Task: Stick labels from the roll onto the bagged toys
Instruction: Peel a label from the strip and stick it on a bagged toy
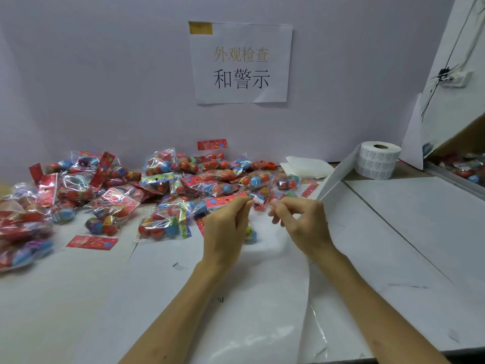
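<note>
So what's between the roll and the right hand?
A white paper strip runs from the roll down to the right hand, which holds it; the left hand pinches a label. Head view.

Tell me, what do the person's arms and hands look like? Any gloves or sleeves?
The left hand and right hand are bare: no gloves, rings or watch show. Both forearms are uncovered too, with no sleeve in view.

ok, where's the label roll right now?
Head view, back right of the table: the label roll stands on end, just right of the folded white sheets, its liner strip running to the right hand.
</note>
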### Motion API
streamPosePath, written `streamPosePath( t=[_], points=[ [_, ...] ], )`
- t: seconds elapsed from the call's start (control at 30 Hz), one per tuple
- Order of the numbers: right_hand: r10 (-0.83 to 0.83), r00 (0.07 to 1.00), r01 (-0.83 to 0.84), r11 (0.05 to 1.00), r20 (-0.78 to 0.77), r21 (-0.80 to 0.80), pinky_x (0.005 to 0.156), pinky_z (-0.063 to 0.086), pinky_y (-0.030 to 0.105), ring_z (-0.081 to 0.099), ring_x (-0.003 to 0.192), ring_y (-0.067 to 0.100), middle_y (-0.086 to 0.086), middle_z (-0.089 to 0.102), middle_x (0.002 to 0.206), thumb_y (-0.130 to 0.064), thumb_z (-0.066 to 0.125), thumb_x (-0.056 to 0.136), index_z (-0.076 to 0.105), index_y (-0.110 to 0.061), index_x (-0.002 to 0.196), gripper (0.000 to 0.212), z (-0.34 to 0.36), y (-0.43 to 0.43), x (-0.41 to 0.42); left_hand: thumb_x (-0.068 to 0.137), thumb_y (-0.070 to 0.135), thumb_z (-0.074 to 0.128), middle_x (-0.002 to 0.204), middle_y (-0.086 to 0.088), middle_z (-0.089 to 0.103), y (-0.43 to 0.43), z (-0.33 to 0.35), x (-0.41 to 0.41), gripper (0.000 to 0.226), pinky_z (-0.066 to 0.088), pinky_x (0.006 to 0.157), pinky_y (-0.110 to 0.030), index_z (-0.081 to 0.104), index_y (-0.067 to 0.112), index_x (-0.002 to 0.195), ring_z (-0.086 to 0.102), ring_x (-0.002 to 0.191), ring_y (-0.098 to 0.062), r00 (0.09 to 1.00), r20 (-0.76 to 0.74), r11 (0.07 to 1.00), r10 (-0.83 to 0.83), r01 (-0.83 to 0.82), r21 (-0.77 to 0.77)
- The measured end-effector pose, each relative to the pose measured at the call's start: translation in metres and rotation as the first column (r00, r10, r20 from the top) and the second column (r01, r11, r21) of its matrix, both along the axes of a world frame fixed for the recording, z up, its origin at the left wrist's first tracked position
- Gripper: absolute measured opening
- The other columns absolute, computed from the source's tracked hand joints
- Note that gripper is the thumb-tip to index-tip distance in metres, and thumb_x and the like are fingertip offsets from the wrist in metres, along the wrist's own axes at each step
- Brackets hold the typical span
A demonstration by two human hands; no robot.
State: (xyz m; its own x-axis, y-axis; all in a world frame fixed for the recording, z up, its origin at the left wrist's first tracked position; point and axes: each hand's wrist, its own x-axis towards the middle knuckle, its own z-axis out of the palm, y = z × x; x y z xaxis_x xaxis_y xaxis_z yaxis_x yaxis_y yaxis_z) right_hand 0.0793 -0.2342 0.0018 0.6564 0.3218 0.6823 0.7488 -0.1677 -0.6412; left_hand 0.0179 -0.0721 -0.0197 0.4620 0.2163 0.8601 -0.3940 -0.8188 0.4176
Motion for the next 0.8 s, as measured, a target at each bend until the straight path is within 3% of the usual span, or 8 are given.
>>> streamPosePath(
  t=[0.1,0.23,0.57,0.63,0.7,0.8],
  points=[
    [0.038,0.989,-0.048,0.997,-0.146,-0.062,0.056,0.051,0.019,0.064,0.058,0.01,-0.011,0.071,0.069,-0.03,0.064,0.098,0.074,-0.031,0.081,0.02,-0.004,0.002,0.003,0.1,0.022,0.055,0.075,-0.006,0.075,-0.002,0.001,-0.002,0.031,0.057,0.055,-0.028,0.074,0.0,0.111,0.07,0.06,-0.017,1.0,-0.003,1.0,-0.018,0.018,-0.015],
    [0.107,0.971,-0.1,0.994,-0.216,0.045,0.056,0.055,0.02,0.067,0.063,0.01,-0.011,0.072,0.075,-0.024,0.071,0.094,0.072,-0.036,0.088,0.013,-0.001,0.002,0.003,0.098,0.023,0.054,0.082,-0.007,0.077,-0.007,0.0,-0.003,0.035,0.052,0.062,-0.015,0.074,0.0,0.114,0.071,0.064,-0.016,1.0,0.004,1.0,-0.023,0.023,-0.002],
    [0.096,0.961,-0.075,0.993,-0.26,0.092,0.059,0.056,0.024,0.065,0.064,0.015,-0.007,0.071,0.074,-0.013,0.073,0.091,0.074,-0.025,0.087,0.013,0.0,-0.001,0.007,0.093,0.013,0.069,0.072,-0.006,0.075,-0.009,0.0,-0.002,0.028,0.059,0.05,-0.034,0.074,0.004,0.118,0.067,0.053,-0.018,0.998,-0.067,0.994,0.001,0.006,0.11],
    [0.081,0.964,-0.054,0.992,-0.253,0.113,0.059,0.055,0.023,0.063,0.061,0.011,-0.004,0.07,0.072,-0.012,0.072,0.092,0.074,-0.023,0.086,0.013,0.0,-0.002,0.007,0.091,0.011,0.075,0.072,-0.004,0.075,-0.005,0.003,-0.002,0.029,0.057,0.051,-0.031,0.074,0.009,0.119,0.067,0.055,-0.018,0.992,-0.093,0.991,0.08,-0.069,0.114],
    [0.06,0.965,-0.027,0.991,-0.256,0.131,0.057,0.054,0.023,0.061,0.058,0.009,-0.003,0.07,0.07,-0.012,0.071,0.092,0.073,-0.022,0.086,0.012,0.0,-0.003,0.008,0.093,0.011,0.073,0.076,-0.002,0.074,0.004,0.007,-0.002,0.025,0.052,0.053,-0.029,0.075,0.017,0.117,0.065,0.06,-0.018,0.968,-0.125,0.976,0.216,-0.219,-0.014],
    [-0.037,0.973,0.055,0.996,-0.227,0.073,0.054,0.055,0.025,0.062,0.057,0.01,-0.004,0.069,0.069,-0.016,0.069,0.094,0.073,-0.023,0.086,0.011,-0.003,-0.004,0.012,0.097,0.026,0.066,0.071,0.008,0.066,0.027,0.007,-0.002,0.006,0.04,0.05,-0.024,0.07,0.022,0.101,0.057,0.057,-0.013,0.875,-0.306,0.887,0.375,-0.435,-0.156]
  ],
)
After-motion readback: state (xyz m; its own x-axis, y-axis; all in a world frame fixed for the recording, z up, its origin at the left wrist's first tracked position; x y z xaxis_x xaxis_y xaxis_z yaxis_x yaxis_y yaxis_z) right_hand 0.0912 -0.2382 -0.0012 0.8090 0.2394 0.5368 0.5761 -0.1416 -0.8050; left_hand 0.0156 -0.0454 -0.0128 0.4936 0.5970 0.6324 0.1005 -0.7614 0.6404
